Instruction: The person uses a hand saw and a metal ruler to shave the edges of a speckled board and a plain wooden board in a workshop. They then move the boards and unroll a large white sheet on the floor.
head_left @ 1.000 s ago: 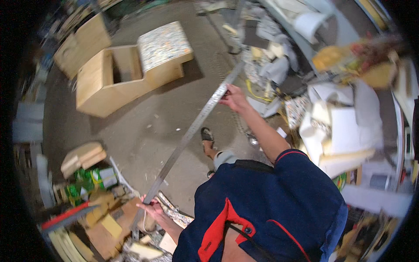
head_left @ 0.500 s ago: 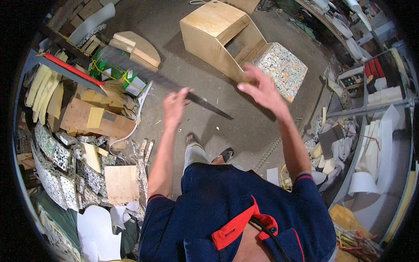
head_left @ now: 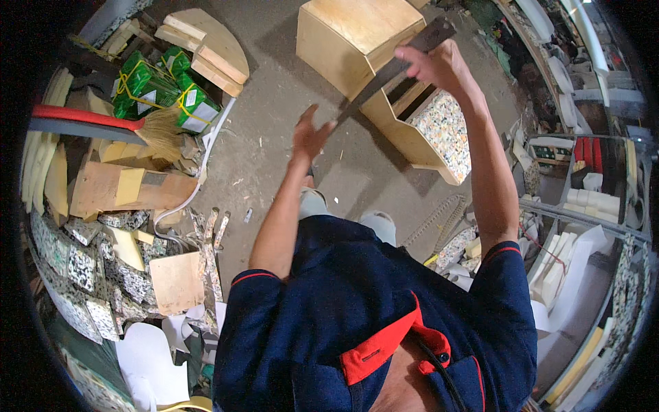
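A long, dark, flat strip (head_left: pixel 384 79) slants across the space in front of me, wide at its upper right end and narrowing towards the lower left. Its material is hard to make out. My right hand (head_left: pixel 439 72) is closed round the wider part, the thumb lying over its edge. At the narrow end is my left hand (head_left: pixel 311 137), thumb and fingers spread in a V, the thumb tip beside the strip's end. Beneath the strip stands a plywood box unit (head_left: pixel 333 51) with a sloped side and an open compartment. A speckled foam pad (head_left: pixel 443 130) covers its lower step.
On the left lie green tied packages (head_left: pixel 141 89), a red-handled broom (head_left: pixel 89 117), a wooden board (head_left: pixel 110 189) and a heap of speckled foam offcuts (head_left: pixel 75 261). A rounded board with wood blocks (head_left: pixel 213 58) rests farther back. Shelving (head_left: pixel 583 216) with white foam runs along the right.
The strip has swung from my left to the upper right, passing from my left hand's grip into my right hand. My left fingers have spread. The view has shifted, bringing the box unit closer.
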